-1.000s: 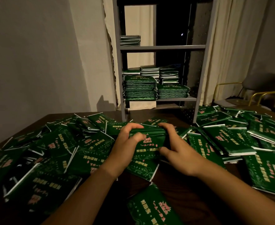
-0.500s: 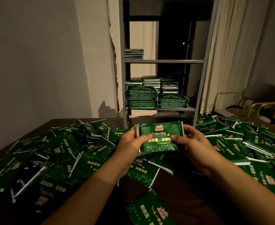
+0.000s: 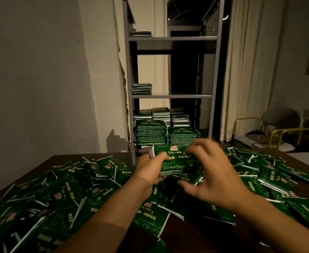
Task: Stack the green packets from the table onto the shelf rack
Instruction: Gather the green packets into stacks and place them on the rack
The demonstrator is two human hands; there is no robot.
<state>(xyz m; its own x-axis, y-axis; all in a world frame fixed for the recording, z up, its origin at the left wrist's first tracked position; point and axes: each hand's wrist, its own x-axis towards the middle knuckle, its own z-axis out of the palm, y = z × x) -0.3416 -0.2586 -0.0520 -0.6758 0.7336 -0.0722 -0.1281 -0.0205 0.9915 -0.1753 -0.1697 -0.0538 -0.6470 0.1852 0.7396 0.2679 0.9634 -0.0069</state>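
My left hand [image 3: 150, 170] grips the left end of a small bundle of green packets [image 3: 172, 157], held up above the table in front of the shelf rack [image 3: 172, 96]. My right hand [image 3: 212, 172] is blurred at the bundle's right end, fingers spread; its fingertips touch the top right edge and the thumb hangs apart below. Many loose green packets [image 3: 68, 189] cover the dark table [image 3: 195, 236]. Several neat packet stacks [image 3: 150, 134] fill the rack's lowest visible shelf; smaller stacks [image 3: 141, 88] sit on the two shelves above.
The rack stands just behind the table's far edge, between a grey wall on the left and a cream curtain [image 3: 245, 70]. Chairs with brass frames [image 3: 278, 128] stand at the right. The right half of the rack's middle shelf holds nothing.
The bundle has been lifted from the table pile and raised toward the rack. My right hand has loosened from gripping its right end to spread fingers. The view has tilted upward.
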